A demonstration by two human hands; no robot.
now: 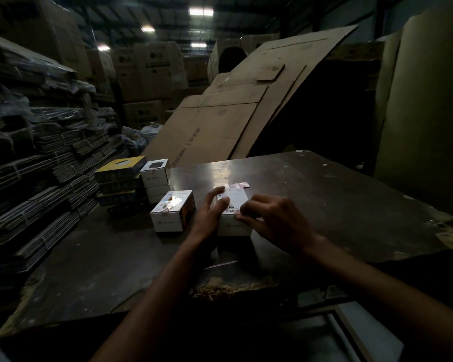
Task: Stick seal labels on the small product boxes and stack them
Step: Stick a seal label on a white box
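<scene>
I am looking down at a small white product box (pixel 232 212) standing on a dark, worn counter (pixel 324 205), roughly at the middle of its surface. My left hand (pixel 209 215) is gripping the box from its left side, the thumb lying over the top face and the fingers reaching along the far edge. My right hand (pixel 270 218) is coming in from the right with its fingers curled, the fingertips (pixel 239 216) pressing at the box's near top edge; whether they are pinching a seal label I cannot tell, because the light is dim.

Just beyond the box, a short strip of seal labels (pixel 238 184) is lying flat on the counter. Just to the left of my left hand, a second white box (pixel 171 210) is standing apart from the first, with a small seal showing on its near top edge. Farther back at the counter's left edge, a stack of white boxes (pixel 154 182) is sitting beside a stack of yellow-topped boxes (pixel 119 180).

Bundles of flattened cardboard (pixel 37 173) are piled along the left. A large flattened carton (pixel 241 108) is leaning behind the counter, and tall brown cartons (pixel 149 69) are standing in the background under ceiling lights (pixel 200 11).
</scene>
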